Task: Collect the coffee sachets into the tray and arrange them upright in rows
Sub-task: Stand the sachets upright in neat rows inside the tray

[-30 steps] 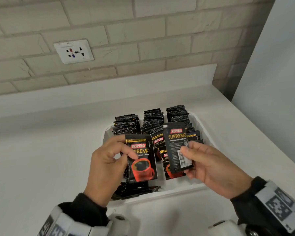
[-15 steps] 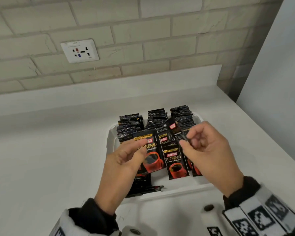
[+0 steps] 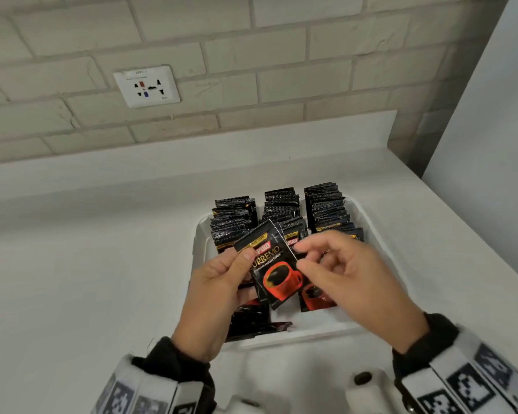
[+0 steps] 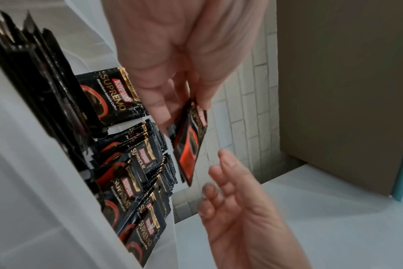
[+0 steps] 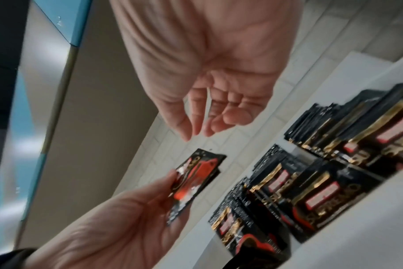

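Observation:
A white tray [image 3: 317, 334] on the counter holds three rows of black coffee sachets [image 3: 281, 206] standing upright at its back. More sachets lean in front of them, and a few loose sachets [image 3: 251, 322] lie flat at the front left. My left hand [image 3: 247, 259] pinches one sachet [image 3: 274, 271] by its left edge and holds it tilted above the tray, also seen as the held sachet [image 4: 189, 145] [image 5: 193, 182]. My right hand [image 3: 304, 258] hovers just right of it, fingers loosely curled, holding nothing [image 5: 196, 131].
The white countertop [image 3: 72, 264] spreads wide to the left of the tray. A brick wall with a socket plate [image 3: 146, 86] stands behind it. A pale panel [image 3: 491, 144] rises past the counter's right edge.
My right hand put the sachet it held into the right side of the tray and came back empty beside the left hand's sachet. The left hand kept its sachet, now tilted.

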`<state>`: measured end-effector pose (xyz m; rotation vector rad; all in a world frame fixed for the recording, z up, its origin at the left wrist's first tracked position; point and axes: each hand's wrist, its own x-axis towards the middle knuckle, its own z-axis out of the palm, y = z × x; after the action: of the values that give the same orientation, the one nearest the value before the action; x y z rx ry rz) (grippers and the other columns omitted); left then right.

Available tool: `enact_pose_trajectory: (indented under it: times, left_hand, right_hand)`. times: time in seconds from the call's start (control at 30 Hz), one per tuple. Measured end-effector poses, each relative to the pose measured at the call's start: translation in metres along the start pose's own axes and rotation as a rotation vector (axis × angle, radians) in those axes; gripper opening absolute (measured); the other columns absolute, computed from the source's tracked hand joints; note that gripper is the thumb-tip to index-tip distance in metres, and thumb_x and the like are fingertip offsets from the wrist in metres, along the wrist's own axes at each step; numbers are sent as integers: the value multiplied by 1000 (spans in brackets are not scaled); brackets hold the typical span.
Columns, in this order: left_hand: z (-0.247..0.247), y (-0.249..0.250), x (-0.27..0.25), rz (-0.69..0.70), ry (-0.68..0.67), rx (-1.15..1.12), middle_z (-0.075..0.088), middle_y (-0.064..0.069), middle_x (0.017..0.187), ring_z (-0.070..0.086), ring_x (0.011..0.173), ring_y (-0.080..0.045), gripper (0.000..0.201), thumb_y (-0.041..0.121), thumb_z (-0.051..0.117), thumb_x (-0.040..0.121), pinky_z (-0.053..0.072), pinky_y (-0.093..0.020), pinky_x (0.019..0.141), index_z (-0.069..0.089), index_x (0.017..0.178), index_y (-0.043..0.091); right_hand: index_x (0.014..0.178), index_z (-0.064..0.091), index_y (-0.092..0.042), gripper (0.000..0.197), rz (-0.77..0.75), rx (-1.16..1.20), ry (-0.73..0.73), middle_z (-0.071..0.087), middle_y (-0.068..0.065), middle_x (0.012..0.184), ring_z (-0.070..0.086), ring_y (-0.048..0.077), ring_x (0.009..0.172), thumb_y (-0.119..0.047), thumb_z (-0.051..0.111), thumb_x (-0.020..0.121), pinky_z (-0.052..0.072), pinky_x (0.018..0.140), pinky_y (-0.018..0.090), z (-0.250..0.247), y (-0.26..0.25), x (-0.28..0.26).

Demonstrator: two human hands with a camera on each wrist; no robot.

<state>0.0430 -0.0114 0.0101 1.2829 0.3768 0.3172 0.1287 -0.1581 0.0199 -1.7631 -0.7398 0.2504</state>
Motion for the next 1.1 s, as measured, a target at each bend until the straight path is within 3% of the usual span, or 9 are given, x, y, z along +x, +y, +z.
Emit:
enact_pose_trajectory:
  times: [0.13, 0.27, 0.33, 0.47, 0.63, 0.7, 0.8, 0.97, 1.1]
  left_hand:
    - [7, -1, 2, 28, 26, 52, 73, -12, 85, 68, 70, -19, 26, 17, 58, 74, 57, -28, 58, 69, 93, 3]
    - [13, -2, 0, 94, 80, 53, 70, -3, 77, 62, 74, -25, 47, 14, 62, 69, 53, -43, 69, 58, 111, 33]
    - [14, -4, -2, 115, 56, 108, 68, 2, 68, 60, 70, -19, 56, 7, 64, 73, 50, -34, 68, 47, 116, 39]
    - [8, -8, -8, 127, -60, 318, 75, 3, 85, 70, 77, -7, 42, -7, 57, 83, 51, -16, 68, 57, 109, 26]
    - [-4, 6, -8, 196, -93, 492, 73, 17, 91, 68, 90, -2, 37, -3, 57, 85, 50, -13, 77, 60, 104, 29]
    - [-7, 14, -6, 224, -97, 543, 73, 18, 85, 68, 84, 0, 42, -3, 59, 84, 48, -9, 74, 58, 109, 31]
    - [-15, 27, 1, 287, -65, 634, 72, 20, 75, 67, 74, 4, 49, -2, 63, 81, 45, -6, 69, 53, 111, 36]
    - [-42, 42, 14, 307, 74, 740, 71, 17, 89, 65, 87, -6, 39, 16, 69, 79, 49, -24, 81, 50, 101, 44]
    - [-57, 42, 6, 242, 61, 977, 63, 16, 91, 59, 84, -1, 13, 27, 65, 83, 45, -16, 70, 54, 84, 34]
  right_hand:
    - [93, 53, -39, 32, 181, 24, -91, 60, -6, 86, 54, -1, 58, -26, 74, 72, 46, 57, 16, -4, 9, 6]
    - [93, 51, -36, 33, 218, 75, -151, 66, -3, 78, 60, 3, 61, -15, 71, 78, 50, 52, 21, 8, 14, 2]
    - [93, 53, -32, 30, 197, 108, -115, 68, 0, 80, 64, 10, 66, -12, 70, 79, 51, 51, 21, 11, 15, -1]
    - [96, 53, -30, 30, 184, 88, -127, 67, 1, 86, 66, 16, 73, -15, 71, 77, 55, 57, 25, 14, 16, -4]
    - [128, 31, -46, 69, -12, -308, -222, 43, -31, 109, 50, -6, 97, -30, 72, 75, 44, 78, 12, -4, -15, 12]
    - [132, 36, -42, 62, -165, -467, -324, 48, -26, 114, 49, -5, 102, -30, 67, 80, 41, 83, 12, -6, -35, 26]
    - [119, 53, -31, 35, -328, -654, -425, 64, -12, 103, 57, 4, 87, -25, 62, 85, 46, 80, 26, 3, -55, 46]
    - [111, 58, -22, 23, -284, -725, -444, 55, -13, 79, 43, -4, 62, -22, 61, 88, 40, 61, 19, 16, -66, 81]
    - [121, 52, -19, 34, -230, -857, -508, 59, -1, 105, 52, 13, 84, -19, 60, 88, 44, 79, 30, 33, -53, 95]
